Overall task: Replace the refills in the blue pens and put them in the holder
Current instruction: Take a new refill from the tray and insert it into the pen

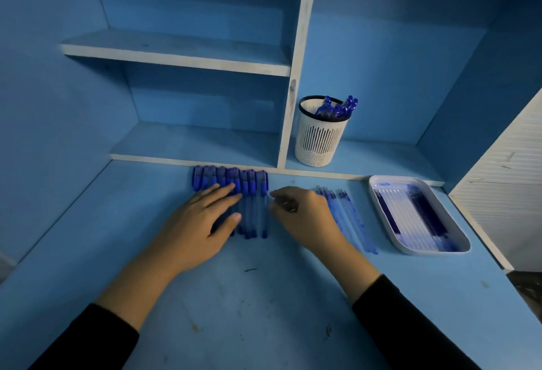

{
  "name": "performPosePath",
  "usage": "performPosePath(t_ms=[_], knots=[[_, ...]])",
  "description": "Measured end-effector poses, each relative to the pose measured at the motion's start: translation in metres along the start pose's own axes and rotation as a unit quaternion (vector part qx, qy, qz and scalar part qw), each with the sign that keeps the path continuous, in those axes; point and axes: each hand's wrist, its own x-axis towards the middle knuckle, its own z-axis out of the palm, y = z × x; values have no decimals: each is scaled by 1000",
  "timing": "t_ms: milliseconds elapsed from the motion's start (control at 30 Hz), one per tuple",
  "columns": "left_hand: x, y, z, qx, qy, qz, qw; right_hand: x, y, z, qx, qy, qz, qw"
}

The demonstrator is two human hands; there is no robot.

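- Left hand point(202, 223): flat and open, fingers straight, lying across the left part of a row of blue pens point(249, 193). It grips nothing.
- Right hand point(302, 217): fingers bent, tips just beside the rightmost pen of the row. I can't tell if it has hold of that pen.
- The pens have clear plastic barrels and opaque blue caps. They lie side by side on the bench point(249, 296), caps towards the shelf unit.
- Bench: matte blue paint, scuffed and flecked.
- Loose refills point(349, 217): thin blue-tinted tubes lying on the bench, partly under the right hand.
- Tray point(425, 251): white, rounded rectangle, glossy, at the far right. It holds more thin tubes, some dark blue and some clear.
- Holder point(318, 141): white cylinder with slotted wall, mesh base band and black rim. It stands in the right shelf bay.
- Capped pens point(340, 107) lean in the holder.
- Both sleeves are black.
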Motion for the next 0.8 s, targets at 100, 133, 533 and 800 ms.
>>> performPosePath(t_ms=[100,133,533,800], knots=[[1,0,2,0,-9,-4,1000,-2,-3,6,-9,-6,-21,1000],[2,0,4,3,-7,-1,1000,-3,-3,7,-20,-9,-29,999],[2,3,5,4,-7,-10,1000,-4,-8,2,-75,-21,-15,997],[-2,17,-3,-41,45,-3,998,-21,5,-12,231,6,141,963]])
